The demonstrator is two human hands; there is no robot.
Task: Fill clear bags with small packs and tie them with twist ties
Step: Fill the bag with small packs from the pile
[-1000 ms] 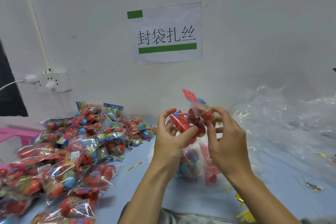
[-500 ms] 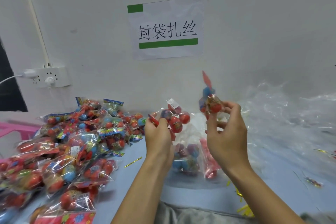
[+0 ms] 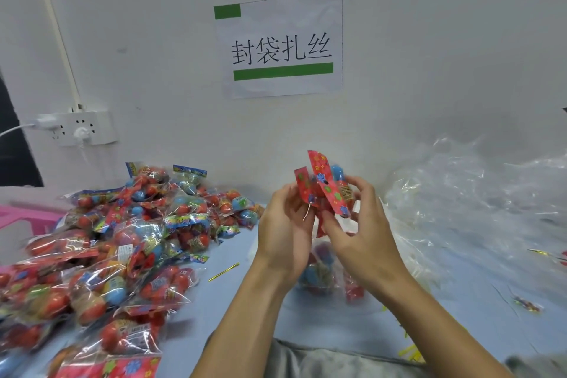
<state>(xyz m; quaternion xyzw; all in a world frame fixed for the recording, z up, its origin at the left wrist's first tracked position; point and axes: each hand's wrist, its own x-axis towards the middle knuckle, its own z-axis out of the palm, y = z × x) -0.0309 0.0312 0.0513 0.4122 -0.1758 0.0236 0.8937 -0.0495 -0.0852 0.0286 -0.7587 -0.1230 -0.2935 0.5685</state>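
Both hands are raised over the table and hold small packs with red flowered headers and red and blue balls inside. My left hand pinches the left pack's side, and a thin gold twist tie sticks out by its thumb. My right hand grips the right pack, fingers curled round it. Below the hands a clear bag with several packs in it lies on the blue table.
A big heap of packs covers the table's left side. Crumpled clear bags pile up at the right. A loose gold twist tie lies between heap and hands, more ties near the front edge. A wall socket sits at left.
The hands, apart half a second ago with a pack in each, have come together, and the two packs now touch between them.
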